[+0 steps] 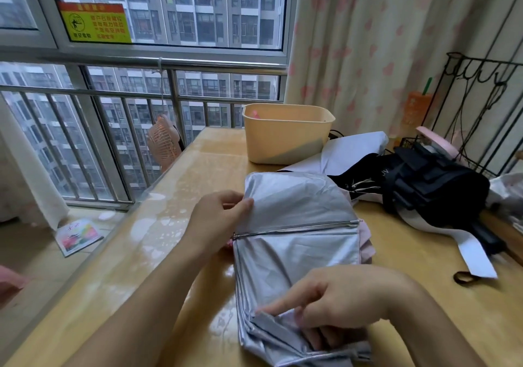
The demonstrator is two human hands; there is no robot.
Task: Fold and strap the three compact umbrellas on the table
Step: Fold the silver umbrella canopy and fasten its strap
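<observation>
Left hand (219, 213) pinches silver umbrella (297, 242) panel edge, right hand (339, 304) grips pleats near the table (169, 225) front; risk: slick fabric slips, folds bunch unevenly around exposed rib (294, 229).

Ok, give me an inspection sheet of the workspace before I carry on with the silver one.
Surface: wooden table, glossy.
Job's things: silver umbrella unfolded, unstrapped; black umbrella and white umbrella loose behind it.
Clutter: cream bin, hair tie, wire rack.
Grippers: left hand pinching canopy edge; right hand gripping folds.
Cables: nothing seen.
Surroundings: window railing, curtain, pink fan.
</observation>
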